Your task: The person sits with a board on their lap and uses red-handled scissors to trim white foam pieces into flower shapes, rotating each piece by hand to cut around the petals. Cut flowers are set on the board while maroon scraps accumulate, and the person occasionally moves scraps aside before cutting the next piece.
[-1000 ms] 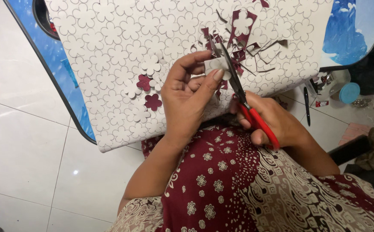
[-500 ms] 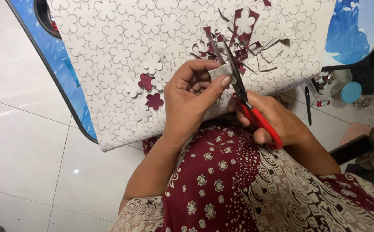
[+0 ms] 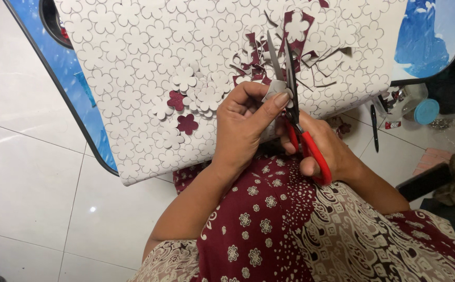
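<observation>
the right hand [image 3: 324, 151] is gripping the red-handled steel scissors [image 3: 296, 112], blades parted. just left of them, the left hand [image 3: 246, 125] is pinching a small white paper flower cutout [image 3: 277, 87] between thumb and fingertips. it looks light, floppy, easily creased, so holding near its edge suits. beyond lies the flower-printed white sheet [image 3: 133, 78].

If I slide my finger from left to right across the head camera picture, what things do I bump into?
Blue table edge → dark red flower cut-outs → left hand holding a small white paper piece → right hand with red-handled scissors → black pen → blue lid.
</observation>
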Motion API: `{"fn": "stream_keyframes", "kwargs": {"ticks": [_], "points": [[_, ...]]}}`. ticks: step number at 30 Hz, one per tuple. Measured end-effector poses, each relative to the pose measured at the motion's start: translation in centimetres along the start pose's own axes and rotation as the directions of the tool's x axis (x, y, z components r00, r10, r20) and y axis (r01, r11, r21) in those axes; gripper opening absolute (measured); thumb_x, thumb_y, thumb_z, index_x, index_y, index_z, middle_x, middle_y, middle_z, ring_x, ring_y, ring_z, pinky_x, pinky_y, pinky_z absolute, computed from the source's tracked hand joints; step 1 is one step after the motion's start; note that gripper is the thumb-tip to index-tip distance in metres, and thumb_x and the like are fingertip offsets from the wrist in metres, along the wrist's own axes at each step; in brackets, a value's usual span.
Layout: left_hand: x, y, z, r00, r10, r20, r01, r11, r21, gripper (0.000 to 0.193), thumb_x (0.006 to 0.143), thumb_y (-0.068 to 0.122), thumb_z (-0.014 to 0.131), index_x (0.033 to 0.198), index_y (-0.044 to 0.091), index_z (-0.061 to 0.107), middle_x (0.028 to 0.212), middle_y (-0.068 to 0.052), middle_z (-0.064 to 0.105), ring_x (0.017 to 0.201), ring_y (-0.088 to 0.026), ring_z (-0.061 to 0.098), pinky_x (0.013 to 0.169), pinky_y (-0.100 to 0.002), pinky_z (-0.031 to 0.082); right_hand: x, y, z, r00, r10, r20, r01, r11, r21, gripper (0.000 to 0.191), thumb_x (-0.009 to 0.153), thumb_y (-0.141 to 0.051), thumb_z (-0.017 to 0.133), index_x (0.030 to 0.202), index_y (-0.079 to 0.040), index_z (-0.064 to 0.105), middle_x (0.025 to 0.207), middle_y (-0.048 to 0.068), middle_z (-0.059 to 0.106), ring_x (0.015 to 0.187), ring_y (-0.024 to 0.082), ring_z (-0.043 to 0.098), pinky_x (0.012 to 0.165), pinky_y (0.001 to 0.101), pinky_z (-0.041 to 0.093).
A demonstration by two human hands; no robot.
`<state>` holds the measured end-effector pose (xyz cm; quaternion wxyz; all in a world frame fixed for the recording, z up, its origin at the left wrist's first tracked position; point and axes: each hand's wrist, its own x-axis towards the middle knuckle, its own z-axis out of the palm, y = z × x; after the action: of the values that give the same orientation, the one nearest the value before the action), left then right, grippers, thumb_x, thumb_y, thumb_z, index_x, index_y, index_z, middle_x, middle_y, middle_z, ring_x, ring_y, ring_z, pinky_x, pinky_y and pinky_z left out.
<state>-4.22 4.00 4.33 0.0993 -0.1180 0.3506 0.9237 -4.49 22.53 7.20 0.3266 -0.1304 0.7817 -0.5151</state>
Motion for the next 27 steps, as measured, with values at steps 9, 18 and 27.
{"fn": "stream_keyframes", "kwargs": {"ticks": [9, 18, 27], "points": [[0.2, 0.0, -0.4, 0.999, -0.008, -0.043, 0.011, 0.997, 0.070, 0.015, 0.096, 0.010, 0.078, 0.103, 0.002, 0.068, 0.089, -0.001, 0.070, 0.075, -0.002, 0.058, 0.065, -0.016, 0.046, -0.3, -0.4, -0.3, 1.000, -0.022, -0.017, 0.022, 1.000, -0.021, 0.104, 0.066, -0.102, 0.047, 0.105, -0.006, 0.054, 0.067, -0.005, 0.051, 0.059, 0.006, 0.049, 0.053, 0.0252, 0.040], [0.2, 0.3, -0.6, 0.998, 0.038, -0.045, -0.033, 0.995, 0.089, 0.019, 0.097, 0.007, 0.076, 0.112, 0.001, 0.067, 0.101, -0.004, 0.072, 0.089, -0.005, 0.063, 0.080, -0.019, 0.052, -0.7, 0.4, -0.9, 1.000, 0.003, -0.002, -0.003, 1.000, -0.011, 0.097, 0.064, -0.098, 0.053, 0.098, -0.007, 0.056, 0.062, -0.007, 0.049, 0.055, 0.005, 0.046, 0.049, 0.0242, 0.037], [0.0, 1.0, -0.6, 0.995, 0.097, -0.027, -0.093, 0.987, 0.128, 0.019, 0.101, 0.006, 0.073, 0.117, -0.002, 0.067, 0.107, -0.007, 0.072, 0.097, -0.009, 0.066, 0.090, -0.023, 0.056, -0.9, 0.7, -1.0, 1.000, 0.003, -0.018, -0.003, 1.000, -0.030, 0.096, 0.069, -0.097, 0.051, 0.099, -0.006, 0.056, 0.060, -0.006, 0.046, 0.053, 0.006, 0.045, 0.049, 0.0246, 0.037]]}}
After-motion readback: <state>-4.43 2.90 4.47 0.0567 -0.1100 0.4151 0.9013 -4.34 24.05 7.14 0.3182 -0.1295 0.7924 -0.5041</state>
